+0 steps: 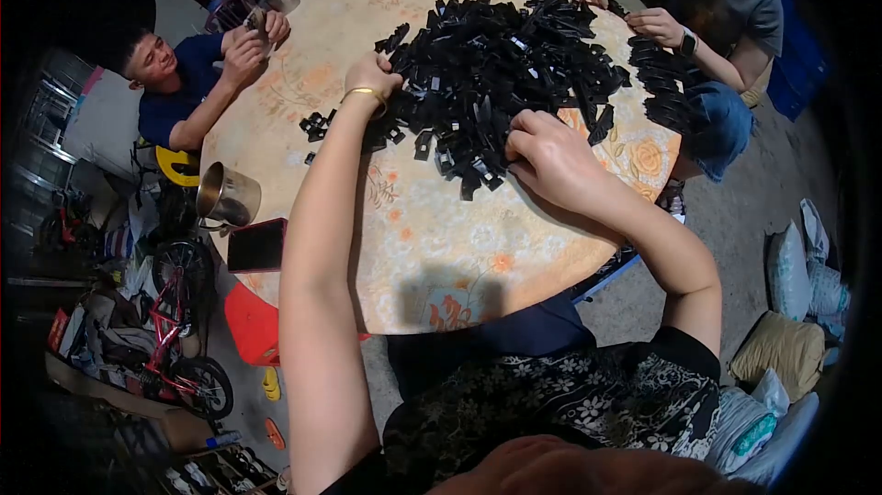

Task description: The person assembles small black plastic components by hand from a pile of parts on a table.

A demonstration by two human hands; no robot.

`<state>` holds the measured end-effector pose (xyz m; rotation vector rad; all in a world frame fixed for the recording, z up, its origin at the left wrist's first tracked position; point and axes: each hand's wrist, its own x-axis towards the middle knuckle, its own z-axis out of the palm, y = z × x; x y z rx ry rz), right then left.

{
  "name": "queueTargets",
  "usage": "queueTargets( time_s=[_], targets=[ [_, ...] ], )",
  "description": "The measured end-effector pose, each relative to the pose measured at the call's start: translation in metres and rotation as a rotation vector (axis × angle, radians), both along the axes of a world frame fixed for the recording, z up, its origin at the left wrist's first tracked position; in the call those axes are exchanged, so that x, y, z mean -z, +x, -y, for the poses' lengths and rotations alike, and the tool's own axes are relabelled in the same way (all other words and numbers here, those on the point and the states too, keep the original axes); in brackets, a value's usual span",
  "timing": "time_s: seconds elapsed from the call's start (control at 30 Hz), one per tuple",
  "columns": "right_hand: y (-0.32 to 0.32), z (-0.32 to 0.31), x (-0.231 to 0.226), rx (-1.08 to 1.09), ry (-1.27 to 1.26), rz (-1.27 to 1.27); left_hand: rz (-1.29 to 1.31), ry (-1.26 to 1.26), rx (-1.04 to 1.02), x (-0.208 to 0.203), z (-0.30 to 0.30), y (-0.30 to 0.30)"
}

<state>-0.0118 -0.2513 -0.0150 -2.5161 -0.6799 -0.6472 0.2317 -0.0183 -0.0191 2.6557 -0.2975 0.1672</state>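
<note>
A heap of small black plastic clip-like pieces (496, 63) covers the middle of the round table (441, 229). My left hand (375, 77), with a gold bangle at the wrist, is closed at the heap's left edge; whatever its fingers hold is hidden. At the heap's front right edge my right hand (549, 153) has its fingers curled down against the black pieces, and I cannot make out what is in them. A few loose pieces (317, 126) lie left of my left forearm.
A metal mug (230, 195) and a dark phone (256, 246) stand and lie at the table's left edge. One person's hands (253, 40) hold something at the far left. Another person's hands (643, 22) work beside a row of black pieces (657, 77) at right.
</note>
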Motion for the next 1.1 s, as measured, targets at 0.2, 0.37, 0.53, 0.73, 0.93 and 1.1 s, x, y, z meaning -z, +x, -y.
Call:
queueTargets(
  time_s=[0.2,0.37,0.53,0.73,0.93,1.1],
  targets=[
    [-0.005,0.005,-0.010,-0.005,0.239,-0.058,0.099,-0.268,0.072,-0.014,-0.018,-0.023],
    [-0.020,0.004,-0.009,-0.129,0.626,-0.203,0.377,-0.535,0.229,-0.039,-0.014,-0.088],
    [-0.065,-0.005,0.009,-0.179,0.758,-0.588,0.731,0.003,0.855,-0.046,-0.008,-0.204],
    [-0.083,0.012,-0.007,-0.067,0.093,-0.210,0.402,0.119,0.933,-0.010,0.007,-0.278],
    [-0.088,0.006,-0.014,0.029,0.060,-0.208,0.261,-0.144,0.665,-0.039,-0.003,-0.282],
    [-0.080,-0.017,-0.005,-0.151,0.308,-0.143,0.129,-0.135,0.712,-0.009,-0.028,-0.259]
  ],
)
